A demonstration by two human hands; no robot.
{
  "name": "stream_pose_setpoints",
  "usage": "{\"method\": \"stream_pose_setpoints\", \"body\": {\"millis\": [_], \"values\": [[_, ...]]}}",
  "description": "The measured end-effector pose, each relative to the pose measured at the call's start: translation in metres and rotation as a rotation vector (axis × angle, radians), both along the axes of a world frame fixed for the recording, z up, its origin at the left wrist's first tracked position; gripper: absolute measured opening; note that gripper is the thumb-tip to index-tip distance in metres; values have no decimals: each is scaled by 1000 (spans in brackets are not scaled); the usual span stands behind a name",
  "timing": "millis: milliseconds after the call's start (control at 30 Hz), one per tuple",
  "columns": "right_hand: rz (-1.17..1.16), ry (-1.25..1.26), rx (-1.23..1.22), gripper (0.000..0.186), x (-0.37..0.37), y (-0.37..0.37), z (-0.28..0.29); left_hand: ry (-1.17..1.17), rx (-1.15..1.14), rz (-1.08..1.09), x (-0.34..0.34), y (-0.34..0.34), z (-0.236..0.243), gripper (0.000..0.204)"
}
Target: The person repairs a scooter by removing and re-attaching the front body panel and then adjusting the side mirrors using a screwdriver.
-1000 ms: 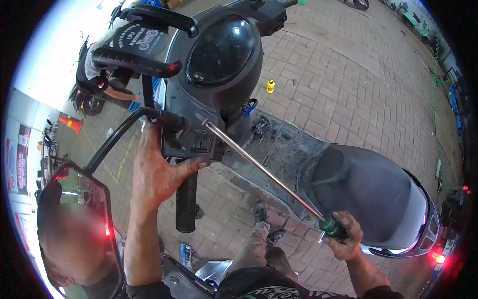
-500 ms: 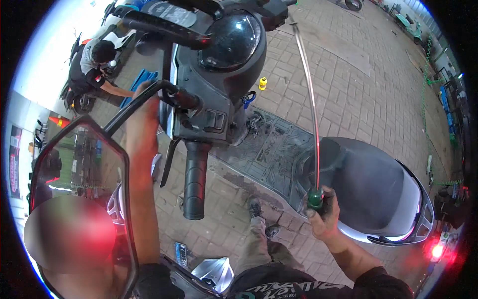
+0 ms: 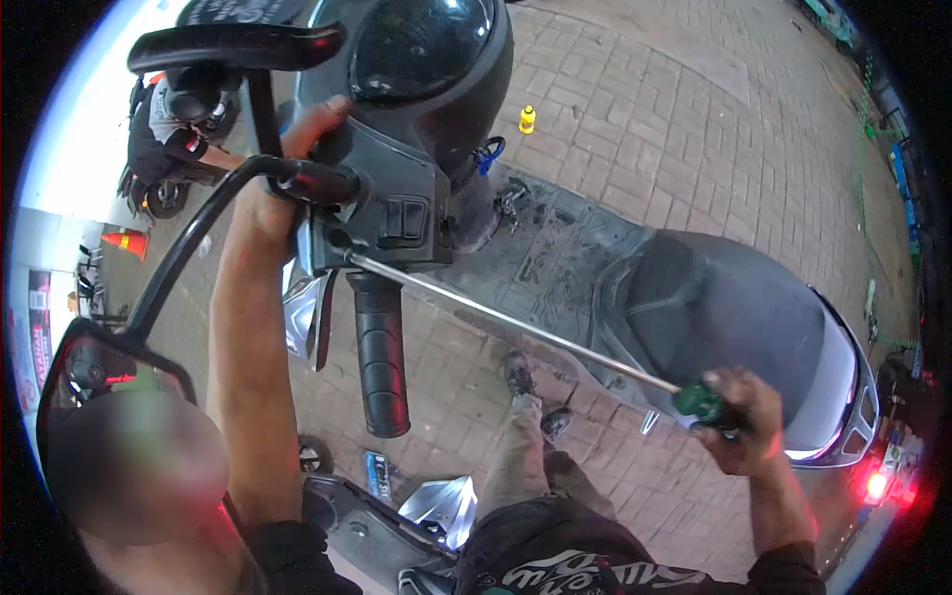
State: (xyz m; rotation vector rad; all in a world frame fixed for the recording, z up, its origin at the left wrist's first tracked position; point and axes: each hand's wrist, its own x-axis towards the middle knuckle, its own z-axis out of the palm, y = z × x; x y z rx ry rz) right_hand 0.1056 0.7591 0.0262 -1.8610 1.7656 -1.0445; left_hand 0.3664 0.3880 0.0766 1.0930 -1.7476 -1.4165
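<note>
My right hand is closed around the green handle of a long screwdriver. Its thin metal shaft runs left across the scooter's floorboard side, with the tip at the lower edge of the dark handlebar cover, close to the switches. Whether the tip sits in a screw cannot be made out. My left hand grips the front side of that cover, thumb on top, the other fingers hidden behind it. The black rubber handlebar grip hangs below the cover, untouched.
A mirror on a curved stem juts out at the left. The scooter seat lies to the right. Loose body panels rest on the paving by my legs. A yellow bottle stands beyond the floorboard. Another person crouches at far left.
The screwdriver has swung from upright to nearly level, its tip now at the handlebar cover. My right hand has moved right. My left thumb now shows on top of the cover.
</note>
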Motion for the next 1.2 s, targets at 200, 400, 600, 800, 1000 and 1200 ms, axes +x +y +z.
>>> {"method": "stream_pose_setpoints", "body": {"millis": [200, 400, 600, 800, 1000, 1200], "values": [[-51, 152, 4, 50, -22, 2, 34, -18, -473, -157, 1, -21, -15, 44], [-66, 145, -28, 57, -20, 6, 24, 456, -189, 425, 21, 37, -22, 39], [-158, -93, -19, 54, -12, 28, -22, -606, -769, 327, -5, 130, -14, 82], [-74, -116, -10, 54, -8, 16, -31, -755, -657, 407, -19, 134, -5, 95], [-63, -192, -81, 49, -11, -2, -28, -842, -612, 411, -26, 133, 3, 96], [-72, -43, -23, 52, -17, 1, -5, -902, -648, 452, -19, 136, -4, 115]]}}
